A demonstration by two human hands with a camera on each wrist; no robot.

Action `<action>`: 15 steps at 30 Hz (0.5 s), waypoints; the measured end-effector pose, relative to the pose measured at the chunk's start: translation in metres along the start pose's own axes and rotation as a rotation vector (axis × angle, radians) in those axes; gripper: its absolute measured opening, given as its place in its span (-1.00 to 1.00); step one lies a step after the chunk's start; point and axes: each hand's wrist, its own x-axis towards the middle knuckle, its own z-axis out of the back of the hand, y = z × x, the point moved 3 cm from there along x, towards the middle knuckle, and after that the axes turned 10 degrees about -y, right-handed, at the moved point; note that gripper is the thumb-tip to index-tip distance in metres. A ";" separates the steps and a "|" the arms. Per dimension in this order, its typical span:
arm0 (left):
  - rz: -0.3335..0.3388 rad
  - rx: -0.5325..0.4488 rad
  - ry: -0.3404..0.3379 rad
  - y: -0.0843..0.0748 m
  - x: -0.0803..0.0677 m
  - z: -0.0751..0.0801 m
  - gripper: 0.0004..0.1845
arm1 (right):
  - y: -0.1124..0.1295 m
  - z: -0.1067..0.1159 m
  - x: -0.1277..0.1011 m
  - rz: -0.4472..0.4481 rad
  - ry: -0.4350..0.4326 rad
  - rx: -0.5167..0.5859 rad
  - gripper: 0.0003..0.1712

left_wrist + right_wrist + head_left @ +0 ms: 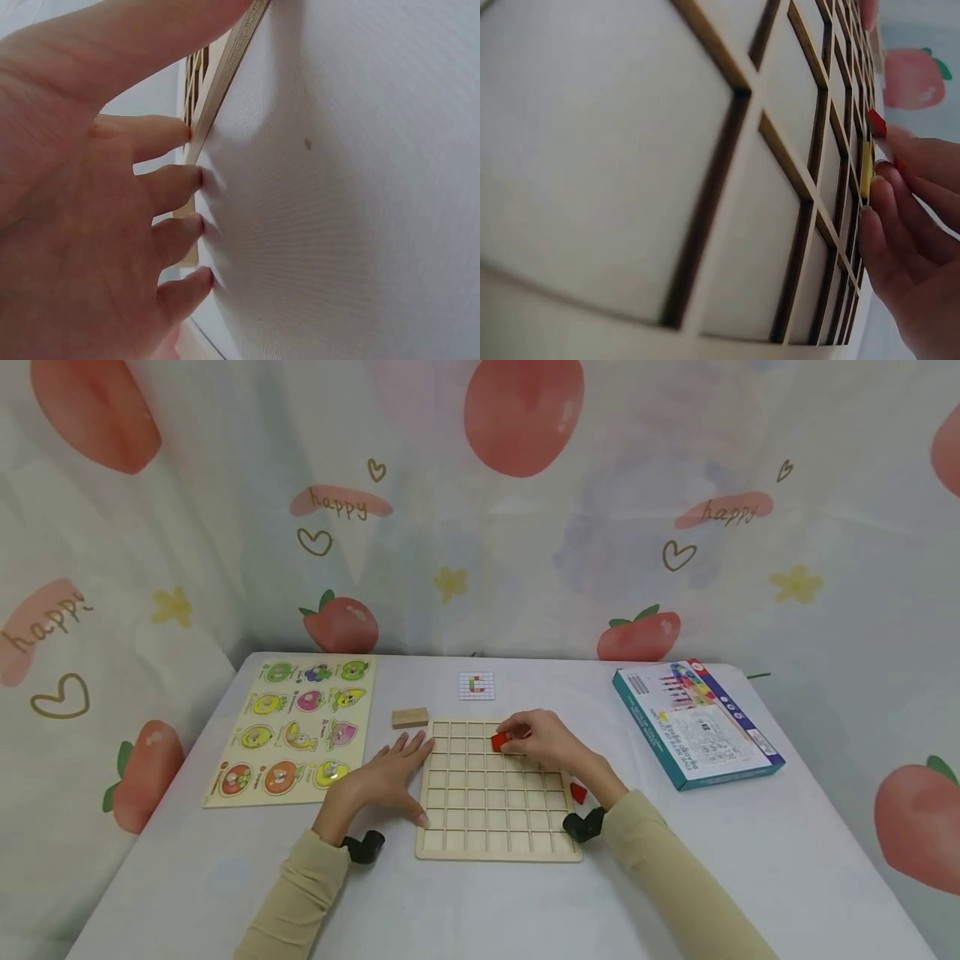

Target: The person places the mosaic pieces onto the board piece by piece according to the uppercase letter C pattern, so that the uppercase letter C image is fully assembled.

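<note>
A square wooden grid board (498, 857) lies flat on the white table between the hands. My right hand (551, 743) pinches a small red block (498, 742) over the board's far rows. The right wrist view shows red (877, 122) at the fingertips and a yellow piece (866, 171) in the grid beneath the hand. Spread along the board's left side, my left hand (386, 779) touches its edge with thumb and fingertips and holds nothing. Another red piece (578, 792) lies just off the board's right edge, near the right wrist.
Behind the board lies a pattern card (477, 686), with a plain wooden block (409, 718) at the far left corner. To the left is a fruit puzzle board (300, 760). A teal-edged box (697, 727) lies at the right. Printed cloth (525, 568) hangs behind the table.
</note>
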 end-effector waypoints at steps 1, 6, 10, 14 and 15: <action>0.002 -0.002 0.000 0.000 0.000 0.000 0.35 | 0.000 -0.001 0.002 0.013 0.003 -0.009 -0.67; 0.000 -0.005 0.000 -0.001 -0.002 0.000 0.35 | 0.003 -0.004 0.007 0.049 0.012 -0.049 -0.68; -0.002 -0.012 -0.004 -0.002 -0.002 0.001 0.34 | 0.004 -0.007 0.008 0.054 0.018 -0.067 -0.71; 0.005 -0.015 -0.006 -0.002 -0.002 0.003 0.34 | 0.006 -0.008 0.010 0.072 0.019 -0.077 -0.73; 0.007 -0.014 -0.007 -0.002 -0.003 0.003 0.33 | 0.007 -0.008 0.010 0.075 0.021 -0.076 -0.73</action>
